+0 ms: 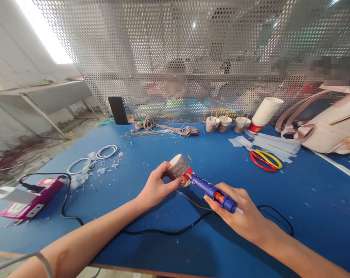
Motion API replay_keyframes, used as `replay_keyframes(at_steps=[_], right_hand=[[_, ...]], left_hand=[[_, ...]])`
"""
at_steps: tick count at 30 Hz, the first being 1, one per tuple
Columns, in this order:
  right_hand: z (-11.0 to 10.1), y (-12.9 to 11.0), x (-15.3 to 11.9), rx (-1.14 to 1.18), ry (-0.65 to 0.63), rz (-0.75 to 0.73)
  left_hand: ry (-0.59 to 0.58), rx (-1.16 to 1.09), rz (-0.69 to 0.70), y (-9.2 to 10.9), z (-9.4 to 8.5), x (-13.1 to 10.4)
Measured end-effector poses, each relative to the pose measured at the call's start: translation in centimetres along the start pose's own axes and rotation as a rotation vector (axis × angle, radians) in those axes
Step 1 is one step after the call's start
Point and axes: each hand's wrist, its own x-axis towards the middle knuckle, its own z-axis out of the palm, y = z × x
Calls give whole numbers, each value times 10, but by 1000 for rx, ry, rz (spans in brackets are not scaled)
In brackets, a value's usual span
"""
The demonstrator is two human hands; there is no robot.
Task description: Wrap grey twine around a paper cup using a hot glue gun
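Observation:
My left hand [160, 183] grips a paper cup [178, 166], tilted on its side above the blue table. Grey-brown cord is wound round much of the cup, and a red printed band shows near its base. My right hand [235, 204] is wrapped round a blue glue gun [205, 185], its tip close against the red part of the cup. Whether the tip touches the cup I cannot tell. A loose length of cord [193, 201] trails from the cup under the glue gun. The glue gun's trigger is hidden by my right fingers.
A black cable [169, 232] crosses the table before me from a purple power strip [37, 199]. Scissors [266, 160], plastic strips [274, 144] and stacked cups [264, 114] lie to the right. Cord bundles [189, 131], wrapped cups [212, 124] and a phone [117, 111] line the mesh screen.

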Motion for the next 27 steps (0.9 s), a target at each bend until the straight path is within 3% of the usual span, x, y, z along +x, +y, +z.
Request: replay_keyframes(at_steps=[9,18,23,27], right_hand=[[2,0,-3,-7,-22,-2],[-3,7,0,112,3,216],[-3,2,-2,119,-51,136],[-4,3,-1,138,-32,186]], left_hand=[[-4,-34,-34,5,1,1],[-22,-97,-57,6,0,0],[-20,-78,-21,3,-1,1],[-35,-73,20,1,-2,2]])
